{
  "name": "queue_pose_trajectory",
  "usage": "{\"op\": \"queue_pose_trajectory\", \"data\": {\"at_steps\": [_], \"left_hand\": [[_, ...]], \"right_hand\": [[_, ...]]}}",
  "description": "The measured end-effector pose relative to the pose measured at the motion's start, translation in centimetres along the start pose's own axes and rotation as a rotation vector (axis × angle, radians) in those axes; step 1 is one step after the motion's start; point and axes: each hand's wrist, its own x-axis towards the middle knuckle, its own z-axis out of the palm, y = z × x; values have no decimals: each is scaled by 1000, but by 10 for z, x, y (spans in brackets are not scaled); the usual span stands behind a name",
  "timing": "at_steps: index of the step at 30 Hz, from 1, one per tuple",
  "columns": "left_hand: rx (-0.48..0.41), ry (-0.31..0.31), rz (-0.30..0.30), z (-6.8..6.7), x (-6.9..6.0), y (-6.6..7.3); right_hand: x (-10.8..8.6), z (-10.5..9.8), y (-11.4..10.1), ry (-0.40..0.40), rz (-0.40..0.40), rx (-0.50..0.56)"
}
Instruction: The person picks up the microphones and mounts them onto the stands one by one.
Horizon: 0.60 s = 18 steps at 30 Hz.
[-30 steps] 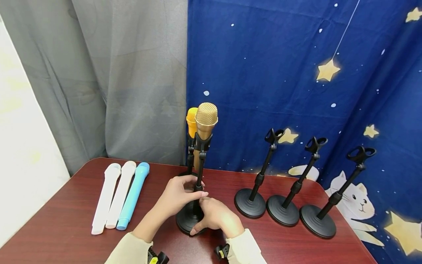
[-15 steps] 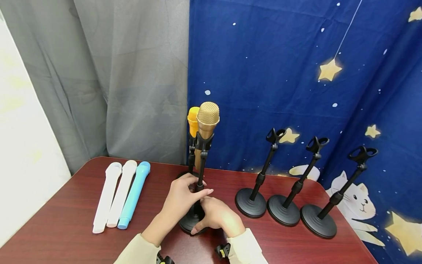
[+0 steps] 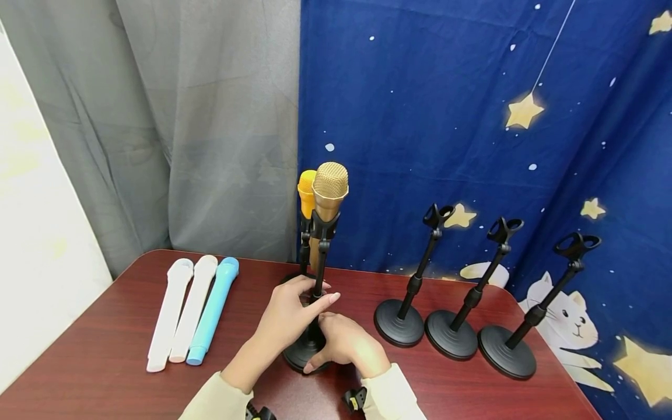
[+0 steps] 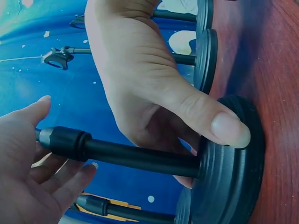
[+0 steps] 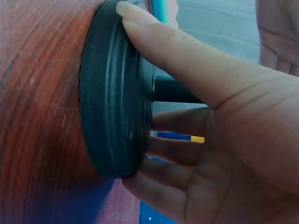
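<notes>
A gold microphone sits upright in the clip of a black microphone stand at the table's middle. My right hand grips the stand's round base, thumb over its top and fingers along the far side. My left hand is around the pole; in the left wrist view its thumb is raised off the pole and its fingers lie loosely extended behind it. Just behind stands a second stand with a yellow microphone, partly hidden.
Two white microphones and a blue microphone lie side by side on the left of the red-brown table. Three black stands with vacant clips form a row at the right. Curtains hang behind the table's back edge.
My left thumb has lifted away from the pole and the left forearm has shifted slightly right. My right hand keeps its hold on the base; the stand has barely moved.
</notes>
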Motion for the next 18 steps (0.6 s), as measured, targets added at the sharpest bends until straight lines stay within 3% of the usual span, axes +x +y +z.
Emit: {"op": "queue_pose_trajectory", "data": {"at_steps": [9, 18], "left_hand": [[-87, 12, -30, -12, 6, 4], [-342, 4, -75, -28, 22, 21]], "right_hand": [[1, -1, 2, -22, 28, 10], [3, 0, 1, 5, 22, -1]]}}
